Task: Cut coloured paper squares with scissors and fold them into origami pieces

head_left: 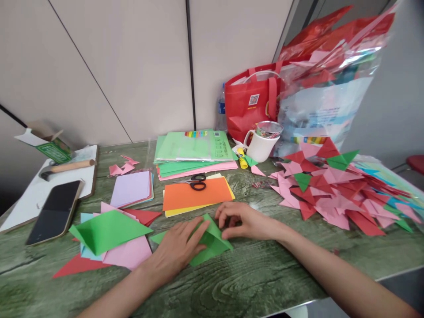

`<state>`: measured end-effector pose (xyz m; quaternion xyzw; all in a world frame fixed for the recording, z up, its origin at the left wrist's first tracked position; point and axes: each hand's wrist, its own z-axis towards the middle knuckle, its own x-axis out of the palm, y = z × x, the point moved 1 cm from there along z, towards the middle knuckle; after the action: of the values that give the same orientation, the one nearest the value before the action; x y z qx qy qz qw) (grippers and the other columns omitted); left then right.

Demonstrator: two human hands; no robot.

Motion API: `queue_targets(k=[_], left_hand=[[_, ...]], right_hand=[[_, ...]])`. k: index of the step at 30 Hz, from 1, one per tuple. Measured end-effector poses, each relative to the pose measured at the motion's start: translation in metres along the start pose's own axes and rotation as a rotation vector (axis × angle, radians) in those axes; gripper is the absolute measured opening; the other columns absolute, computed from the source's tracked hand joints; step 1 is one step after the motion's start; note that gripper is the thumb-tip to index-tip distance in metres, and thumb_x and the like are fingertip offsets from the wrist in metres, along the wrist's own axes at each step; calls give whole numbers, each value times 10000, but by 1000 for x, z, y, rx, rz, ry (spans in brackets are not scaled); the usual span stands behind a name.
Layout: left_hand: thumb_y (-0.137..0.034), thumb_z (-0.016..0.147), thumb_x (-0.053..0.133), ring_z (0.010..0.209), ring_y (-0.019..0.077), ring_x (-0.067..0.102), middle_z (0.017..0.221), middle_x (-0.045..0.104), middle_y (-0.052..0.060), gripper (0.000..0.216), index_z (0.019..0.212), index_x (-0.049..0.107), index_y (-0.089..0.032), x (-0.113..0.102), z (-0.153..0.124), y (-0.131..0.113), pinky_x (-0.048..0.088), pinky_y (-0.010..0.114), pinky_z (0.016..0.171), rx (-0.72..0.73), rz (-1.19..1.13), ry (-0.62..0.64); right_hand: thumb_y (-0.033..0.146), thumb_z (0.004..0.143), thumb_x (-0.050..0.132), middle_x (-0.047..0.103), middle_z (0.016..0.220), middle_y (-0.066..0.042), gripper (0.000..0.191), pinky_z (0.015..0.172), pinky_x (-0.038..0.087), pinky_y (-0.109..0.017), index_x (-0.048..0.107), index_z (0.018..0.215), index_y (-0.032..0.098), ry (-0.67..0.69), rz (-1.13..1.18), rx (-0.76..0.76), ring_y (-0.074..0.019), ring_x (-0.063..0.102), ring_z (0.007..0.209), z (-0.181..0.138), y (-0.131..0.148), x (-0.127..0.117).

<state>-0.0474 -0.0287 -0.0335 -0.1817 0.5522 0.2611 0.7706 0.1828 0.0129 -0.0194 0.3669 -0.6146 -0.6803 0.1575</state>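
A partly folded sheet of green origami paper (212, 245) lies on the table near its front edge. My left hand (180, 242) rests flat over its left part, fingers stretched out and pressing it down. At the paper's right edge, the fingers of my right hand (243, 221) are curled, with thumb and fingertips closed on a raised flap. Just left of my left hand is a loose pile of folded papers, with a green folded piece (111, 229) on top and pink (130, 252), red and light blue ones beneath it.
Orange paper (195, 196) with black-handled scissors (198, 181) lies behind my hands, beside lilac sheets (131, 187). A heap of folded pieces (334, 190) covers the right side. A white mug (261, 148), glue stick (242, 159) and red bag (248, 106) stand behind. A phone (56, 212) lies left.
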Motion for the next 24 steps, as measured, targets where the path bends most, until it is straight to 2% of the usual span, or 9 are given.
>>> queue_targets(k=[2,4,6,8,11,13,15,19,24], left_hand=[[-350,951,326,1037,253,600,1205,571,167,479,1381,276,-146,0,0,1,523,381,799,-16,-24,-10],[-377,944,334,1080,254,578,1254,530,182,541,1416,200,-151,0,1,3,517,372,821,-51,-62,-11],[-403,934,348,1138,261,540,1321,466,194,602,1440,127,-160,0,1,4,501,381,857,-95,-100,-6],[-421,929,353,1182,269,503,1357,427,197,655,1452,48,-171,0,2,4,485,396,883,-115,-129,-5],[-445,923,357,1132,262,544,1292,504,181,700,1452,-21,-186,0,3,6,491,398,861,-83,-166,11],[-454,916,372,1039,253,600,1205,577,153,690,1451,21,-197,0,4,7,503,395,825,-48,-184,50],[-445,914,390,998,246,615,1176,600,132,635,1438,117,-210,-1,4,9,505,395,815,-20,-189,80],[-401,919,411,1075,231,570,1224,569,114,519,1381,268,-211,-4,1,9,487,391,871,-14,-217,41],[-256,919,442,1168,213,494,1313,466,127,513,1394,253,-207,-5,-2,6,477,352,904,-105,-305,55]], right_hand=[[373,729,705,583,785,-5,299,575,463,-216,593,912,165,-78,62,56,-108,551,656,1,-3,3],[374,717,716,585,736,7,411,554,447,-213,571,1040,166,-93,78,85,-113,550,642,1,-3,5],[381,705,727,600,786,-5,502,560,439,-213,565,1135,178,-72,43,53,-123,556,680,1,0,6],[415,735,693,610,836,-17,513,564,425,-214,567,1180,191,-55,21,1,-128,548,702,1,3,5],[482,838,548,620,876,-29,457,578,411,-225,581,1186,188,-43,38,-23,-130,529,700,0,6,3],[497,860,504,622,861,-24,465,559,393,-221,575,1201,189,-35,34,7,-123,507,667,-1,6,1],[475,838,555,621,867,-19,476,526,368,-209,561,1225,199,-33,3,39,-109,483,631,-2,4,-1],[364,790,657,572,1074,-49,438,581,406,-210,581,1205,250,6,-109,-49,-111,499,736,-4,4,-3],[329,735,717,548,1166,-57,476,600,434,-215,589,1191,279,144,-82,-169,-115,522,801,-5,6,0]])
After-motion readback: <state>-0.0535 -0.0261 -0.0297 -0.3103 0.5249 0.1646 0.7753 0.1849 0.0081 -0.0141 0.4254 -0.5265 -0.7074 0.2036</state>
